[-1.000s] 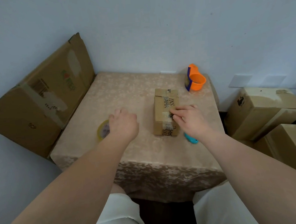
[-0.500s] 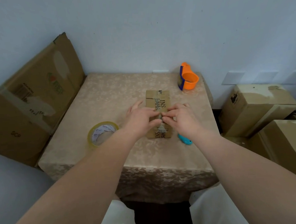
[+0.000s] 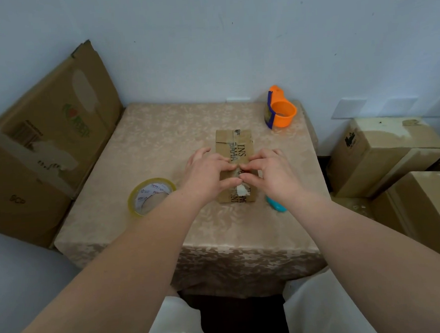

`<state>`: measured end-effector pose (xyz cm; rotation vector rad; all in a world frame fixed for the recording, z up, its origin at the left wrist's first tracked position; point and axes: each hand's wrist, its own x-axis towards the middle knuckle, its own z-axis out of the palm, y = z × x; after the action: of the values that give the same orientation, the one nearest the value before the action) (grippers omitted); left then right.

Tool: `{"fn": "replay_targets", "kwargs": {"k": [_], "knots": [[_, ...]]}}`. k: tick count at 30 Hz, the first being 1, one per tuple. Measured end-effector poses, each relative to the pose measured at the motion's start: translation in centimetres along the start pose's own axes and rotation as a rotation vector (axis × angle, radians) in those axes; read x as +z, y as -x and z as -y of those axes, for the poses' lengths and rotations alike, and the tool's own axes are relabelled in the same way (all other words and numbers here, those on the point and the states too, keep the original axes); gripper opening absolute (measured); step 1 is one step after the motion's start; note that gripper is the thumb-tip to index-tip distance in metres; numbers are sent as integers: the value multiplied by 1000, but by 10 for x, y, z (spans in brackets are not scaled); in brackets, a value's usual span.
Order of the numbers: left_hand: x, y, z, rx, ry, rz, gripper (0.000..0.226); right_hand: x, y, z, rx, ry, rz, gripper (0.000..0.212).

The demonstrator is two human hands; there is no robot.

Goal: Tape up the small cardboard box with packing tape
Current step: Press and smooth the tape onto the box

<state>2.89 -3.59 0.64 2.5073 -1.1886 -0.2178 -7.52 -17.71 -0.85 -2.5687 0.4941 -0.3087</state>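
Note:
A small brown cardboard box (image 3: 234,145) with black print and old tape lies on the table (image 3: 160,134), slightly right of centre. My left hand (image 3: 206,172) and my right hand (image 3: 270,171) both rest on top of the box, fingertips meeting over its middle seam and pressing down. A roll of clear packing tape (image 3: 151,195) lies flat on the table, left of my left wrist and apart from it. The near part of the box top is hidden under my fingers.
An orange and blue tape dispenser (image 3: 279,108) stands at the back right corner. A small blue object (image 3: 275,205) lies under my right wrist. A large flattened carton (image 3: 44,141) leans at the left; several boxes (image 3: 383,151) are stacked at the right.
My left hand left the tape roll and came onto the box beside my right hand. Both hands now press on its top. The view shifted slightly.

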Motion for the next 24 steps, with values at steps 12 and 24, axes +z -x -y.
{"fn": "replay_targets", "kwargs": {"k": [12, 24], "knots": [[-1, -3, 5, 33, -67, 76, 60, -10, -2, 3, -37, 50, 169, 47], [1, -3, 8, 61, -122, 85, 60, -4, 1, 6, -122, 204, 196, 53]]}}
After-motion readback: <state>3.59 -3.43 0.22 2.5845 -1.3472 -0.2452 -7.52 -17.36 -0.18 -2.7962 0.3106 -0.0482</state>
